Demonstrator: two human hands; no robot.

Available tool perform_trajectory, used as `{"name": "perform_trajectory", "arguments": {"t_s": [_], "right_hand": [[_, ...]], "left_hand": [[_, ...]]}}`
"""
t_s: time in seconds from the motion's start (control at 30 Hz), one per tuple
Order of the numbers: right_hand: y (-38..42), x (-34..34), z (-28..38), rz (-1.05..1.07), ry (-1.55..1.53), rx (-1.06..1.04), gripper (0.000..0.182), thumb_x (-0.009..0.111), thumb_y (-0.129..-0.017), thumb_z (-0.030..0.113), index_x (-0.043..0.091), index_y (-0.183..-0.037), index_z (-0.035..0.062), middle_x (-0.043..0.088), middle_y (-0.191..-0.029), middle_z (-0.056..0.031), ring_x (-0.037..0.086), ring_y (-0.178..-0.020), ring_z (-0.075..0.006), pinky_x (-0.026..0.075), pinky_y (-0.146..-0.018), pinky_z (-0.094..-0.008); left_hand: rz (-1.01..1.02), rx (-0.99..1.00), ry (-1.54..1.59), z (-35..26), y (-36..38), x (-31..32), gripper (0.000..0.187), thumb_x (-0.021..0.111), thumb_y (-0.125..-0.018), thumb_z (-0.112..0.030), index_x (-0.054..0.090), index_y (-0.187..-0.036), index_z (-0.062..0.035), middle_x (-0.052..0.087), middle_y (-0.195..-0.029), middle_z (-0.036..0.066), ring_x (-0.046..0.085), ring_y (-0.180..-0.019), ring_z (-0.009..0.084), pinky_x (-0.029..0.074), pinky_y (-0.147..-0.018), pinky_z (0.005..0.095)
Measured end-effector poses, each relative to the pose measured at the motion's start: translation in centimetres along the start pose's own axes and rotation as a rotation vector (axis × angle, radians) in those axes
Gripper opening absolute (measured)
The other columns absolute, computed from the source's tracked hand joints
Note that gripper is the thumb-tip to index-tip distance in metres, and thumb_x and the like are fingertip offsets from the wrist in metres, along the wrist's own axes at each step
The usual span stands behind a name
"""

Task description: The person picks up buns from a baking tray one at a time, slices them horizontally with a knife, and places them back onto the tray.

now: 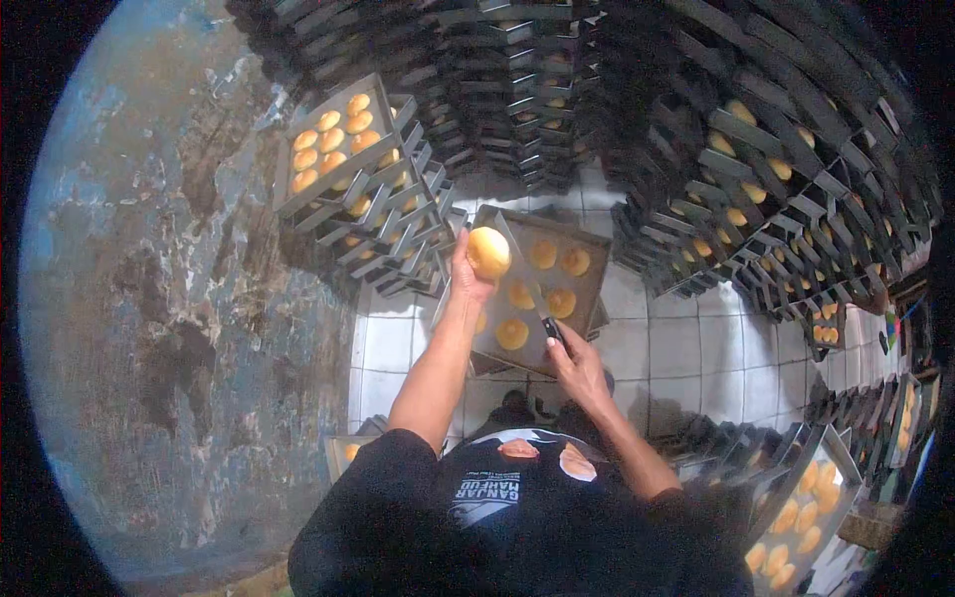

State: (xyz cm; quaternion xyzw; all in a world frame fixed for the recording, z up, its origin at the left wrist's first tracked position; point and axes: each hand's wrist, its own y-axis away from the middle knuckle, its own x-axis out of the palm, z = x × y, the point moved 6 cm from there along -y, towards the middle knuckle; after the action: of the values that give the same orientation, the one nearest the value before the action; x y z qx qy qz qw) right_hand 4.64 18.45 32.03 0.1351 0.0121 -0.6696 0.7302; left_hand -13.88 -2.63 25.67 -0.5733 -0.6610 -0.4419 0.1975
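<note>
My left hand [470, 271] holds up a round golden bun [489, 253], its fingers wrapped round the side of it. In my right hand [581, 366] is a long knife [543, 310], gripped by its black handle, with the blade pointing up and left past the bun. Below both hands lies a metal baking tray [587, 338] with several more buns [511, 333] spread over it. The knife blade crosses over the tray in this view.
Stacked trays of buns [343, 134] stand at the upper left beside a worn, peeling wall [169, 298]. Tall stacks of dark trays [776, 189] line the back and right. Another bun tray [846, 476] sits at lower right. White tiles [676, 348] cover the floor.
</note>
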Motion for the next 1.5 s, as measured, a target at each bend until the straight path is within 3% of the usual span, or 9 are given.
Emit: {"name": "perform_trajectory", "arguments": {"t_s": [0.1,0.17,0.37,0.57,0.6,0.67,0.8,0.87,1.5], "right_hand": [[1.3,-0.6,0.1,-0.087,0.065,-0.095,0.042,0.059,-0.098,0.025,0.059,-0.134,0.0034,0.066,-0.097,-0.0051,0.058,-0.083,-0.0116,0.049,-0.076,-0.0284],[1.9,-1.0,0.1,-0.109,0.035,-0.182,0.046,0.058,-0.098,0.029,0.056,-0.138,0.0052,0.071,-0.105,-0.0187,0.068,-0.096,-0.0226,0.052,-0.085,-0.0367],[1.8,-2.7,-1.2,-0.056,0.068,0.018,0.045,0.058,-0.099,0.028,0.056,-0.136,0.0039,0.07,-0.11,-0.0194,0.068,-0.101,-0.0269,0.052,-0.088,-0.0371],[1.4,-4.5,-1.0,-0.099,0.086,-0.084,0.044,0.058,-0.098,0.029,0.058,-0.134,0.0036,0.07,-0.105,-0.0226,0.07,-0.096,-0.0342,0.053,-0.084,-0.0408],[0.9,-4.8,-1.0,-0.098,0.083,-0.082,0.044,0.058,-0.098,0.029,0.058,-0.134,0.0036,0.07,-0.105,-0.0226,0.07,-0.096,-0.0342,0.053,-0.084,-0.0408],[-0.7,-5.2,-1.7,-0.084,0.053,0.002,0.046,0.059,-0.098,0.028,0.058,-0.135,0.0002,0.068,-0.095,-0.0089,0.06,-0.085,-0.0146,0.05,-0.079,-0.03],[-2.5,-6.4,0.8,-0.096,0.119,-0.042,0.046,0.059,-0.099,0.028,0.057,-0.135,-0.0004,0.068,-0.095,-0.0101,0.06,-0.085,-0.0152,0.05,-0.08,-0.0305],[-2.0,-6.8,1.3,-0.138,0.118,-0.106,0.045,0.059,-0.097,0.031,0.059,-0.132,0.003,0.071,-0.098,-0.024,0.07,-0.092,-0.0397,0.053,-0.082,-0.0416],[2.0,-7.7,0.2,-0.065,0.187,-0.049,0.05,0.057,-0.097,0.039,0.057,-0.139,0.0109,0.071,-0.087,-0.0174,0.071,-0.08,-0.0296,0.054,-0.074,-0.0399]], "left_hand": [[0.012,0.0,0.005,0.7,-0.2,0.3,0.048,0.071,-0.084,-0.058,0.067,-0.105,-0.0145,0.072,-0.094,0.003,0.071,-0.086,0.0204,0.058,-0.077,0.04],[0.017,0.004,0.002,1.4,-0.4,0.5,0.048,0.071,-0.084,-0.058,0.067,-0.104,-0.0146,0.072,-0.093,0.002,0.071,-0.086,0.0201,0.058,-0.076,0.0397],[0.001,-0.023,0.012,3.8,-0.9,1.2,0.041,0.069,-0.087,-0.055,0.067,-0.099,-0.0156,0.072,-0.089,0.001,0.069,-0.081,0.0194,0.056,-0.072,0.0381],[0.018,-0.047,0.075,5.9,-1.8,1.5,0.046,0.068,-0.089,-0.056,0.065,-0.104,-0.012,0.07,-0.091,0.003,0.069,-0.082,0.0204,0.057,-0.073,0.0394],[0.019,-0.089,0.033,6.5,-1.5,1.9,0.043,0.068,-0.088,-0.056,0.066,-0.1,-0.0142,0.07,-0.089,0.002,0.068,-0.081,0.0202,0.056,-0.072,0.0387],[0.016,-0.135,-0.013,7.8,-0.9,2.6,0.04,0.068,-0.088,-0.056,0.067,-0.096,-0.0163,0.07,-0.088,0.0,0.068,-0.079,0.0199,0.055,-0.071,0.038],[-0.026,-0.12,-0.011,8.5,-0.3,4.0,0.044,0.066,-0.088,-0.057,0.068,-0.099,-0.0153,0.071,-0.091,0.001,0.069,-0.083,0.0205,0.056,-0.072,0.0385],[0.012,-0.065,0.013,7.1,-0.7,5.0,0.045,0.066,-0.088,-0.058,0.068,-0.1,-0.0148,0.071,-0.093,0.002,0.069,-0.084,0.0208,0.056,-0.073,0.0386],[0.07,-0.035,0.048,3.8,-1.4,5.1,0.039,0.071,-0.088,-0.05,0.069,-0.101,-0.0134,0.073,-0.093,0.002,0.07,-0.082,0.0183,0.057,-0.074,0.0344]]}}
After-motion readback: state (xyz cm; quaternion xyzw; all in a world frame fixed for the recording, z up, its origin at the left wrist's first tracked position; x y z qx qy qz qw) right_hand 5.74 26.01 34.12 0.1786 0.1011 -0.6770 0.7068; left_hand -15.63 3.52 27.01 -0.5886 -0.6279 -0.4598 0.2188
